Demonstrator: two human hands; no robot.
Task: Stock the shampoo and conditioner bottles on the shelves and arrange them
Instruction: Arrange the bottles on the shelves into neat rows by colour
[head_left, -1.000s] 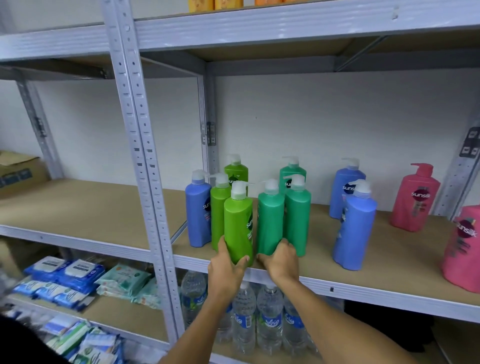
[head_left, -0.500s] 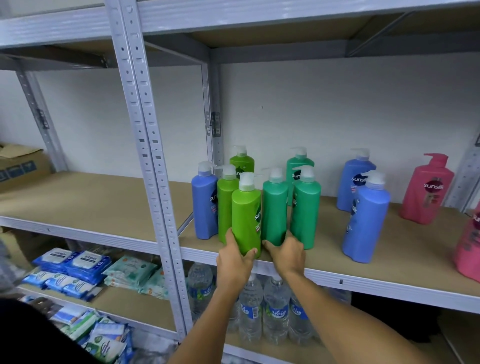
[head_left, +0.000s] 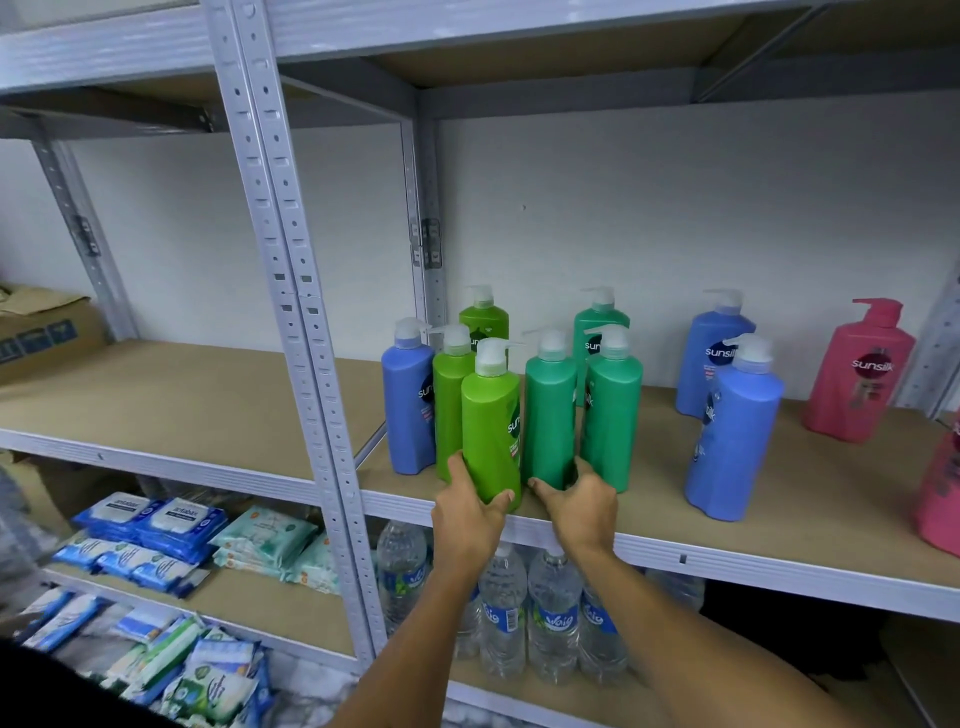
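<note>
Lime-green plastic fills the left hand, whose fingers wrap the base of the front lime bottle at the shelf edge. Beside it, the right hand cups the foot of a teal bottle, hiding its base. Their labels are turned sideways and only partly readable. Behind stand more green and blue bottles, overlapping. Farthest right, a pink bottle is cut off by the frame.
</note>
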